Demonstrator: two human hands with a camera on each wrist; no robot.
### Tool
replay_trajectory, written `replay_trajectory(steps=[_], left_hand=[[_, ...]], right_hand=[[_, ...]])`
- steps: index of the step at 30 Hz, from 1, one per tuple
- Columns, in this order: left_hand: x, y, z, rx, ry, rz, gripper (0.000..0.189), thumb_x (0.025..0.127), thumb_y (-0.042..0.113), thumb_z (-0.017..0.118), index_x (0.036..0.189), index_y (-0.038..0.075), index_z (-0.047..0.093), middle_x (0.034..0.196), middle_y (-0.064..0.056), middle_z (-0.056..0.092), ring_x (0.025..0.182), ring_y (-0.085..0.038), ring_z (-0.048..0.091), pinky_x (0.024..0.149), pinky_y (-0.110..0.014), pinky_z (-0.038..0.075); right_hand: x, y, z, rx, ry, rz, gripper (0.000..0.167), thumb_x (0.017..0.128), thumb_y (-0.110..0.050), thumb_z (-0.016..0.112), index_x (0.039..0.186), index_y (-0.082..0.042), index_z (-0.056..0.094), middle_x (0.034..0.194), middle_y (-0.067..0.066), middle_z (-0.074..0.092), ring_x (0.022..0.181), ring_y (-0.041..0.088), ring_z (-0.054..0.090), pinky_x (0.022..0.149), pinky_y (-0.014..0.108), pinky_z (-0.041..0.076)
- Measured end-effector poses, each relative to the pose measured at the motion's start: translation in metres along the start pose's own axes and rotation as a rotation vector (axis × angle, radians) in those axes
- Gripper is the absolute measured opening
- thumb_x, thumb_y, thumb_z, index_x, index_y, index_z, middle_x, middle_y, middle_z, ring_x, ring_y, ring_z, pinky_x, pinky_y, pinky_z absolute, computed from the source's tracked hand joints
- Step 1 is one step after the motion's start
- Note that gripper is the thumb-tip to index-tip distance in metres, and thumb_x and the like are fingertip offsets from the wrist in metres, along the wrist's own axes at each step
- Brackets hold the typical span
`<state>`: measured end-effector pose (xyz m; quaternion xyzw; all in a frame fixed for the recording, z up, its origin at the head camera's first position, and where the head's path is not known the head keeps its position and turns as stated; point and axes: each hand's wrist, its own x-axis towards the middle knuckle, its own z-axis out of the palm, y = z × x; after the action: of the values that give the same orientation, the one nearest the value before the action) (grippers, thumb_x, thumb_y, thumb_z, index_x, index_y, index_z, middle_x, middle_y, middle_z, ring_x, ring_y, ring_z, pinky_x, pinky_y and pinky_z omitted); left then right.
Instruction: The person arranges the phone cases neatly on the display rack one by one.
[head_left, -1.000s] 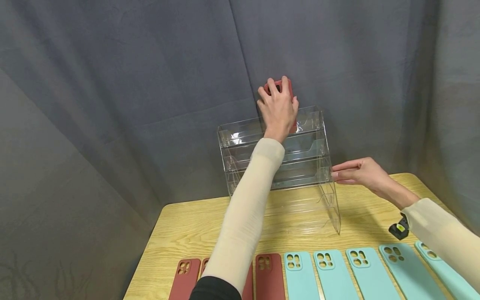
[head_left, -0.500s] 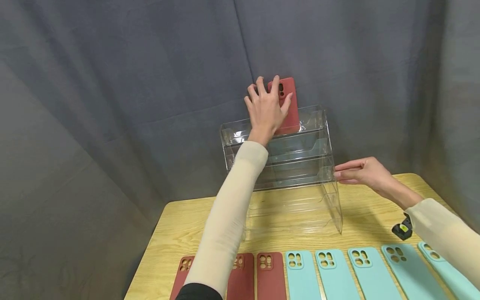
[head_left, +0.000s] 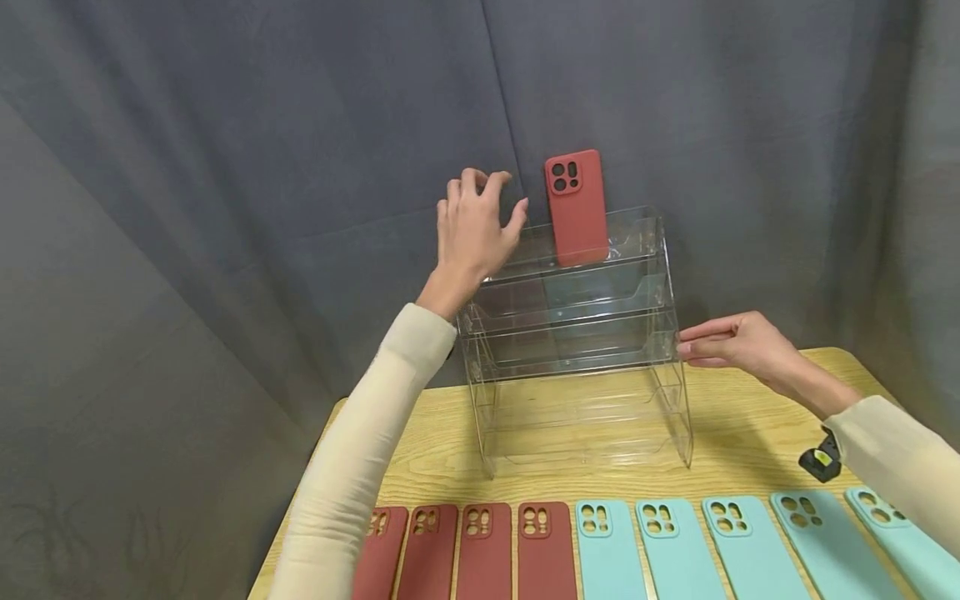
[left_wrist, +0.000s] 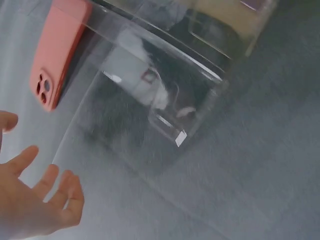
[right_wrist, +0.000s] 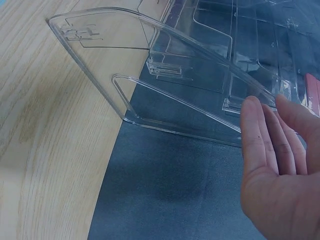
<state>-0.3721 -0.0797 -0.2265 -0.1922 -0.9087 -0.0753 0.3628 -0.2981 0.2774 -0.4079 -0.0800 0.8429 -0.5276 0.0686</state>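
Note:
A red phone case stands upright in the top tier of a clear tiered display stand, its camera cutouts at the top. My left hand is left of the case and apart from it, fingers loosely bent, holding nothing. In the left wrist view the same case leans in the clear tier, beyond my fingertips. On the other side, my right hand reaches to the stand's right side panel with straight fingers. Its fingertips and thumb lie right at the panel's edge in the right wrist view.
Several red phone cases lie in a row along the front of the wooden table. Several turquoise cases continue the row to the right. A grey curtain hangs close behind the stand.
My left hand has let go of the red phone case and moved left and slightly down, leaving it standing in the top tier. My right hand stays at the stand's side.

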Motion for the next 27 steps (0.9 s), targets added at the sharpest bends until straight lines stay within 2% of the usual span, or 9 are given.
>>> replay_trajectory(steps=[5, 8, 10, 14, 18, 21, 27], left_hand=[[-0.04, -0.029, -0.019, -0.13, 0.007, 0.001, 0.043, 0.106, 0.043, 0.059, 0.137, 0.014, 0.067, 0.136, -0.016, 0.056, 0.124, -0.037, 0.053, 0.094, -0.052, 0.051], [-0.07, -0.052, -0.022, -0.228, 0.003, -0.048, 0.04, 0.105, 0.04, 0.063, 0.132, 0.012, 0.069, 0.136, -0.016, 0.056, 0.124, -0.037, 0.053, 0.097, -0.055, 0.051], [-0.094, -0.066, -0.022, -0.277, -0.026, -0.091, 0.039, 0.104, 0.041, 0.064, 0.132, 0.013, 0.07, 0.137, -0.015, 0.056, 0.125, -0.037, 0.053, 0.098, -0.056, 0.051], [-0.146, -0.089, -0.018, -0.309, -0.133, -0.118, 0.039, 0.104, 0.04, 0.066, 0.131, 0.013, 0.071, 0.132, -0.013, 0.061, 0.124, -0.036, 0.058, 0.101, -0.057, 0.051], [-0.193, -0.109, -0.014, -0.285, -0.254, -0.1, 0.038, 0.102, 0.038, 0.069, 0.128, 0.011, 0.073, 0.12, -0.014, 0.071, 0.112, -0.035, 0.068, 0.093, -0.056, 0.056], [-0.223, -0.122, -0.016, -0.294, -0.354, -0.107, 0.037, 0.102, 0.036, 0.071, 0.129, 0.01, 0.073, 0.117, -0.014, 0.074, 0.107, -0.035, 0.07, 0.089, -0.055, 0.058], [-0.277, -0.143, -0.025, -0.303, -0.498, -0.17, 0.043, 0.1, 0.034, 0.074, 0.135, 0.01, 0.069, 0.126, -0.013, 0.073, 0.115, -0.033, 0.069, 0.095, -0.054, 0.058]], right_hand=[[-0.004, 0.001, 0.0, 0.012, -0.009, 0.011, 0.059, 0.099, -0.035, 0.075, 0.141, 0.005, 0.062, 0.128, 0.013, 0.076, 0.1, 0.003, 0.078, 0.097, 0.035, 0.062], [-0.005, 0.002, -0.002, 0.05, -0.006, 0.01, 0.061, 0.099, -0.034, 0.075, 0.142, 0.007, 0.061, 0.122, 0.005, 0.079, 0.1, 0.003, 0.078, 0.092, 0.028, 0.063], [-0.006, 0.003, -0.003, 0.075, -0.002, 0.006, 0.061, 0.099, -0.032, 0.075, 0.143, 0.008, 0.059, 0.116, -0.003, 0.08, 0.1, 0.003, 0.078, 0.089, 0.024, 0.063], [-0.007, 0.004, -0.005, 0.097, 0.001, 0.004, 0.06, 0.1, -0.028, 0.075, 0.144, 0.009, 0.058, 0.108, -0.014, 0.08, 0.098, 0.001, 0.077, 0.087, 0.021, 0.063], [-0.008, 0.005, -0.006, 0.088, 0.0, 0.007, 0.062, 0.099, -0.03, 0.075, 0.144, 0.009, 0.057, 0.107, -0.016, 0.08, 0.097, 0.001, 0.077, 0.087, 0.02, 0.063], [-0.009, 0.004, -0.007, 0.086, 0.0, 0.007, 0.063, 0.099, -0.031, 0.076, 0.145, 0.008, 0.057, 0.107, -0.016, 0.08, 0.098, 0.001, 0.077, 0.087, 0.02, 0.063], [-0.012, 0.004, -0.008, 0.09, -0.005, 0.008, 0.063, 0.099, -0.029, 0.076, 0.144, 0.009, 0.057, 0.106, -0.017, 0.08, 0.1, 0.004, 0.078, 0.087, 0.021, 0.063]])
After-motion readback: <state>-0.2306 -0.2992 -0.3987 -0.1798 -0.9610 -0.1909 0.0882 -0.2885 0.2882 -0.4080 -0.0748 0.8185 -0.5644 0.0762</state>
